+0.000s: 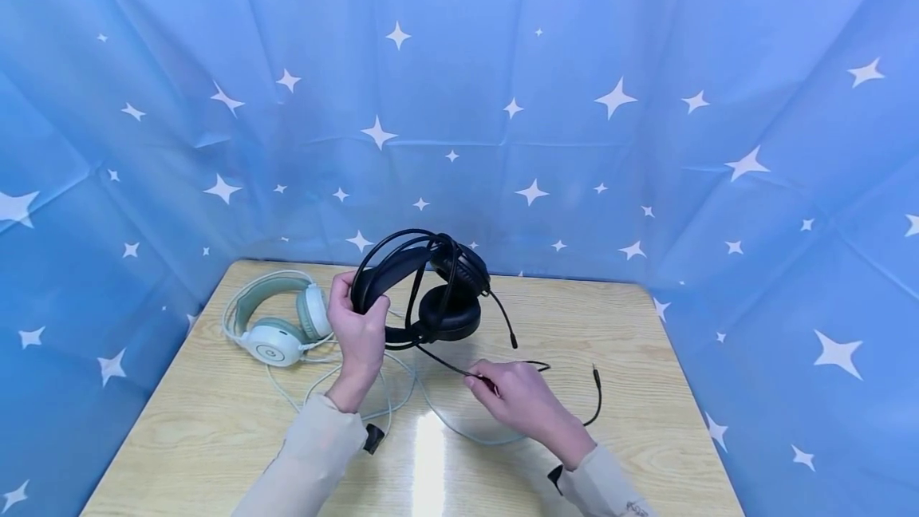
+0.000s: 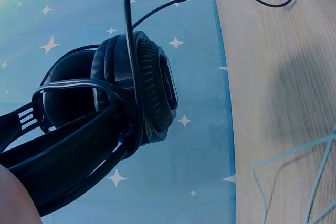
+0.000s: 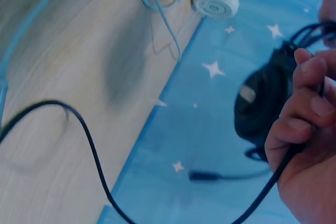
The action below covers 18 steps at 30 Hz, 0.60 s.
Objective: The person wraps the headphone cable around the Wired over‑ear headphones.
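Observation:
A black headset (image 1: 448,311) with a short boom microphone (image 1: 513,339) is held above the table by my left hand (image 1: 359,337), which grips its headband (image 1: 393,271). Loops of black cable (image 2: 132,61) pass around the headband and ear cups. Lower and to the right, my right hand (image 1: 520,401) holds a stretch of that cable, its fingers curled round it in the right wrist view. Beyond the right hand the cable runs on to a plug (image 1: 597,378) at the right. In the left wrist view only a bit of the left hand (image 2: 16,203) shows.
White and pale green headphones (image 1: 276,333) lie on the wooden table (image 1: 646,453) at the left, beside my left hand. Their pale cable (image 1: 467,433) loops across the table under both hands. A blue star-patterned curtain (image 1: 574,102) stands behind and along both sides.

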{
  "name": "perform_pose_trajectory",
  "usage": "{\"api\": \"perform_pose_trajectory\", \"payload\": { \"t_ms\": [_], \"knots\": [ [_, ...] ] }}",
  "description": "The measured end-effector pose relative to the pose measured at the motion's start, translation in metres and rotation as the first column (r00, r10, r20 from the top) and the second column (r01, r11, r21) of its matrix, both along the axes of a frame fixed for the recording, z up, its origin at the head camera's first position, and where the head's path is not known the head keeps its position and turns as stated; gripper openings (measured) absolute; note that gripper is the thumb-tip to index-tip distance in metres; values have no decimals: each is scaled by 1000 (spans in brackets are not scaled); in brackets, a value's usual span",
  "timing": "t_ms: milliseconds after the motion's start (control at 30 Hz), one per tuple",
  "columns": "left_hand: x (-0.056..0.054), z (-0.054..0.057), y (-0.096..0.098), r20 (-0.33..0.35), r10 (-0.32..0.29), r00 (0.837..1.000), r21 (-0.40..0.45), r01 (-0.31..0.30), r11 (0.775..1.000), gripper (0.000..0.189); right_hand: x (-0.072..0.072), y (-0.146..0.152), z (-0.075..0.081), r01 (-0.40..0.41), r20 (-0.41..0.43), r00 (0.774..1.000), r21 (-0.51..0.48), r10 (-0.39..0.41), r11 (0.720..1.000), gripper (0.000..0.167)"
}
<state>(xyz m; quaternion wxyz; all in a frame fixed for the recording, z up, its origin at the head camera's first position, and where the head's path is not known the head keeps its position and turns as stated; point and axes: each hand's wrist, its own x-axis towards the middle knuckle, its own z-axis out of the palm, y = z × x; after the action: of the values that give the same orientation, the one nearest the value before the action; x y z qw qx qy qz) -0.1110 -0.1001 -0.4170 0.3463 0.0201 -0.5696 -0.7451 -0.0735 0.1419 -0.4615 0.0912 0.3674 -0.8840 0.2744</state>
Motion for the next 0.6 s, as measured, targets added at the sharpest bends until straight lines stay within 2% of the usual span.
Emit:
{"api": "perform_pose_trajectory", "payload": {
  "t_ms": [233, 333, 500, 600],
  "knots": [
    [0, -5, 0, 8, 22, 1000, -112, -21, 994, 31, -3, 15, 13, 25, 5, 1000, 7, -25, 1000, 9],
    [0, -8, -1, -5, 49, 999, -189, -50, 981, 35, -3, 21, 19, 39, 15, 999, -8, -39, 999, 7],
    [-1, -15, -4, -4, 119, 993, -301, -114, 947, 36, -5, 29, 28, 34, -7, 999, -56, -34, 998, 7],
    [-1, -18, -5, -2, 128, 992, -336, -121, 934, 36, -7, 33, 32, 33, -39, 999, -74, -36, 997, 8]
  ]
}}
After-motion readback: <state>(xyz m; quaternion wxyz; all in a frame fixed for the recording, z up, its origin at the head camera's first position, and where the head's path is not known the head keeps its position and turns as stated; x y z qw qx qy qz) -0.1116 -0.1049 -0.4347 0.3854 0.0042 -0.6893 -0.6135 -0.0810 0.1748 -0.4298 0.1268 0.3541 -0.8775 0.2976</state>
